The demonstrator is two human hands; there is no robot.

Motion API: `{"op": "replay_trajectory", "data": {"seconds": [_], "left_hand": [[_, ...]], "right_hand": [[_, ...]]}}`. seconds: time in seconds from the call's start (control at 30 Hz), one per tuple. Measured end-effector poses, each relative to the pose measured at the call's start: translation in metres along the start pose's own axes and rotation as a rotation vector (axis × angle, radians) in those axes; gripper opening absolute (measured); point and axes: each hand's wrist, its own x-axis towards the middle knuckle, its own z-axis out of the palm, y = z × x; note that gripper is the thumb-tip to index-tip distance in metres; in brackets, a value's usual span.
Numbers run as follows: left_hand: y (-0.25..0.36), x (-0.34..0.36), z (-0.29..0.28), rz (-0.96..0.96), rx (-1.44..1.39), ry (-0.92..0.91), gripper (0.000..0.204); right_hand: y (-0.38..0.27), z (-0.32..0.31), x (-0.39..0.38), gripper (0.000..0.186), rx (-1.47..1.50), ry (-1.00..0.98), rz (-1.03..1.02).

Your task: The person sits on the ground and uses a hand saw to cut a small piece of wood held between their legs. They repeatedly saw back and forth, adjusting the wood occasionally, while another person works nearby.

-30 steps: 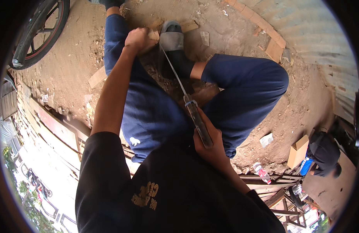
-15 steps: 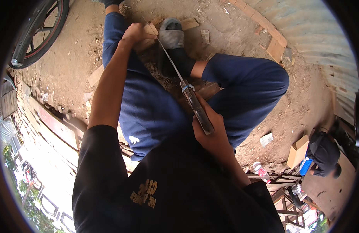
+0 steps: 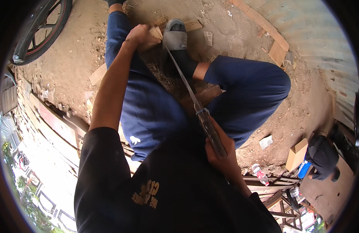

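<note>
Hands: 2 in view, both engaged. The right hand (image 3: 222,151) is closed around the dark handle of a saw (image 3: 195,103), low before the torso, its forearm rising from the lower edge. The left hand (image 3: 139,35), arm extended forward, is curled closed on a piece of wood (image 3: 156,34). The wood lies just left of the sandalled foot (image 3: 175,40), low over the dirt ground (image 3: 233,46); the blade's far end meets it. Assessed step: sawing across the wood. A further stroke would call for a steady left grip and an aligned blade.
</note>
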Motion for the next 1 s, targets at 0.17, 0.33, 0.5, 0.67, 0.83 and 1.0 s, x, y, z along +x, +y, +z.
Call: {"op": "replay_trajectory", "data": {"seconds": [0.17, 0.33, 0.5, 0.67, 0.83, 1.0], "left_hand": [[-0.002, 0.003, 0.004, -0.001, 0.029, 0.093, 0.074], [-0.009, 0.004, 0.008, 0.068, 0.042, 0.190, 0.072], [0.002, 0.002, -0.007, 0.022, 0.097, 0.001, 0.071], [-0.003, 0.000, 0.000, 0.123, 0.065, 0.097, 0.064], [-0.001, -0.002, 0.007, 0.045, 0.069, 0.107, 0.066], [0.002, -0.007, 0.004, 0.097, 0.100, 0.130, 0.063]], "right_hand": [[-0.001, 0.012, 0.042, 0.063, -0.023, -0.121, 0.173], [-0.009, 0.005, -0.006, 0.063, -0.041, -0.025, -0.046], [-0.011, 0.016, 0.038, 0.065, 0.005, -0.099, 0.109], [-0.007, 0.008, 0.000, 0.064, -0.034, -0.043, 0.004], [0.005, 0.025, 0.049, 0.065, 0.039, -0.081, 0.048], [-0.008, 0.013, 0.012, 0.063, -0.003, -0.036, 0.010]]}}
